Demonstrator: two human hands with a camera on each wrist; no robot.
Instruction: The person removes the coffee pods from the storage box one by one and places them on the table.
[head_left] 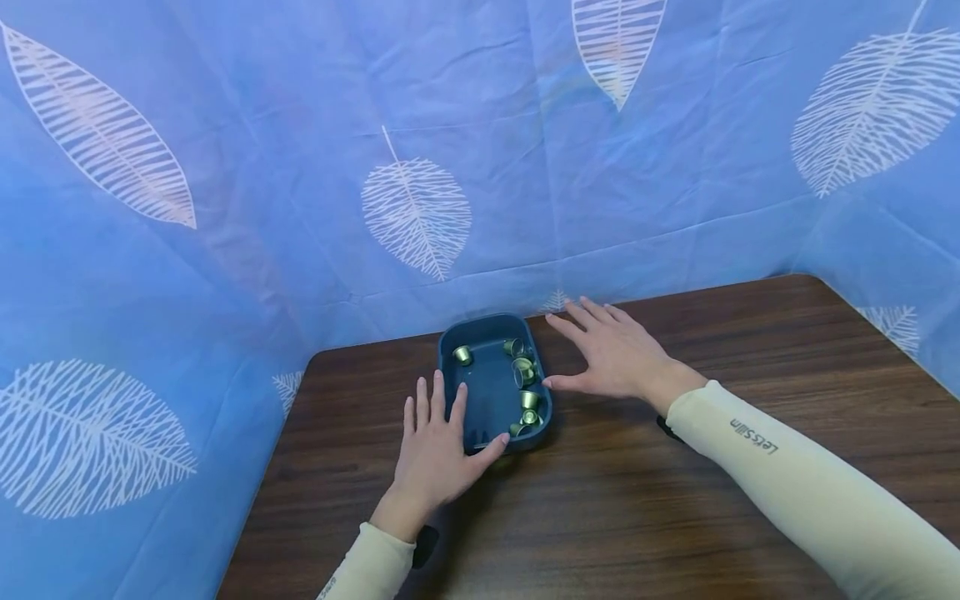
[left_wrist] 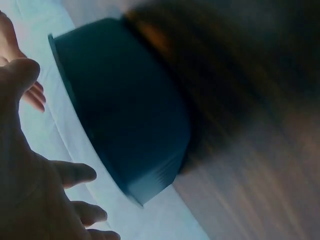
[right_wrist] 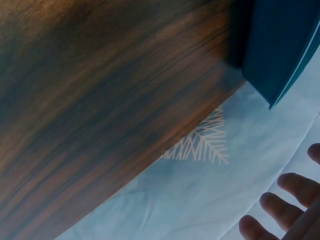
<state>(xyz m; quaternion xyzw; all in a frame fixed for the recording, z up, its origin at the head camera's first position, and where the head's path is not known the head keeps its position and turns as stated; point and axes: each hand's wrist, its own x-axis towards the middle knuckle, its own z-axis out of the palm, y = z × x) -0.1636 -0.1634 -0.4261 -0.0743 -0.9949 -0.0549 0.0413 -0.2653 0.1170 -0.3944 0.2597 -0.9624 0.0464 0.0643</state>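
A dark blue rectangular bin [head_left: 491,387] with rounded corners stands near the back edge of the table. Inside it lie several small shiny gold-green cups [head_left: 529,400], mostly along the right wall, with one small cup [head_left: 462,356] at the upper left. My left hand [head_left: 435,458] is spread over the bin's near left corner, fingers extended and thumb by the near rim. To the right of the bin, my right hand [head_left: 618,354] is spread too, its thumb tip right at the right rim. Both hands hold nothing. In the left wrist view, the bin's outer wall [left_wrist: 125,100] fills the middle.
The dark wood-grain table [head_left: 675,500] reaches toward me and to the right. A blue cloth [head_left: 300,208] with white leaf prints hangs behind the table and along its sides, close to the bin's far end.
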